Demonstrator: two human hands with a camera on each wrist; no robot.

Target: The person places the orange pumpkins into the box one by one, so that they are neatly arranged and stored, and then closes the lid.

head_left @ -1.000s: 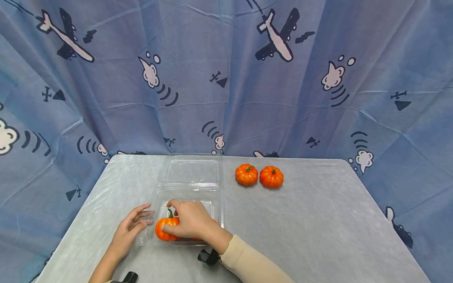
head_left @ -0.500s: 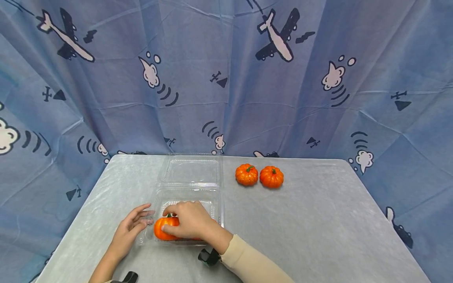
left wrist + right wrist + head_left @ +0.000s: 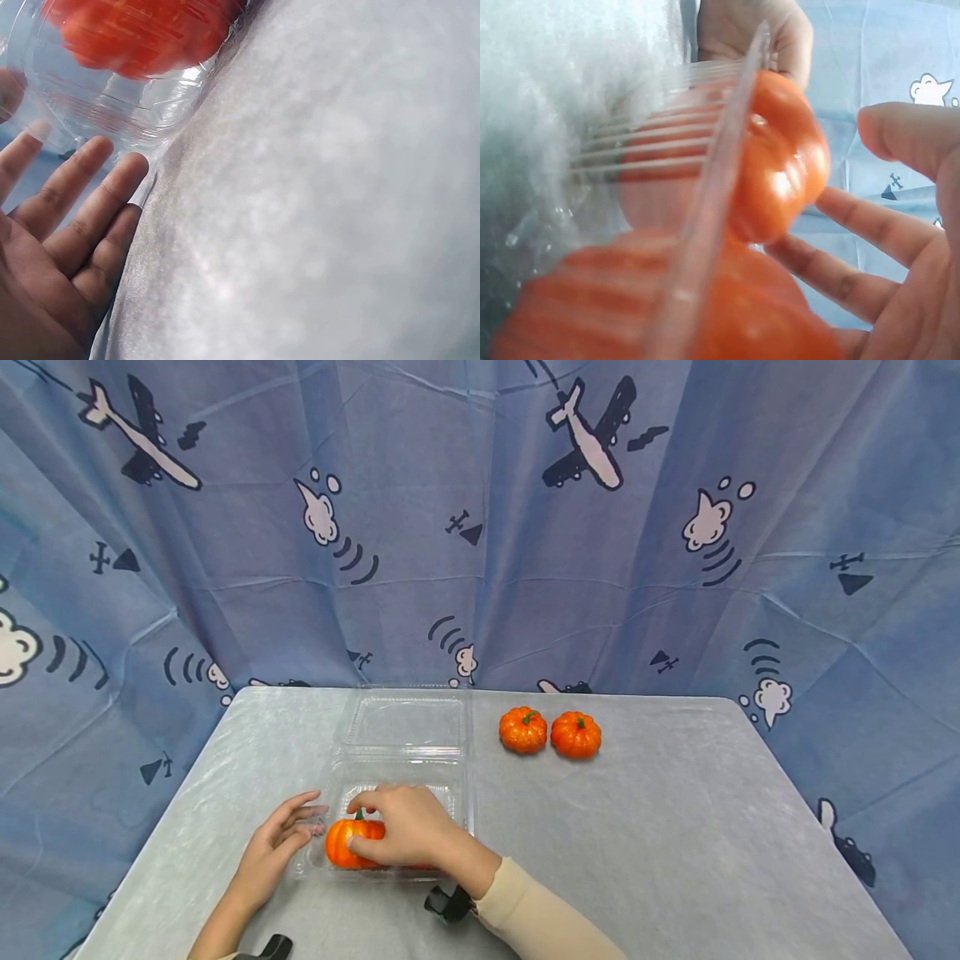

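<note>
Now, this glossy orange pumpkin (image 3: pixel 341 845), ribbed and topped with a green stem (image 3: pixel 359 814), sits at eight o'clock in the clear plastic tray (image 3: pixel 450 770); a second orange pumpkin (image 3: pixel 772 315), at five o'clock, is mostly hidden from the head view. Against half a second ago, the right hand (image 3: pixel 411 827) has eased a touch toward three o'clock. Its fingers (image 3: pixel 877 225) are spread apart, thumb (image 3: pixel 907 135) clear of the orange skin; whether the fingertips touch, I cannot tell. Over at nine o'clock, the left hand (image 3: pixel 276 847) keeps straight fingers beside the tray's wall, contact uncertain.
</note>
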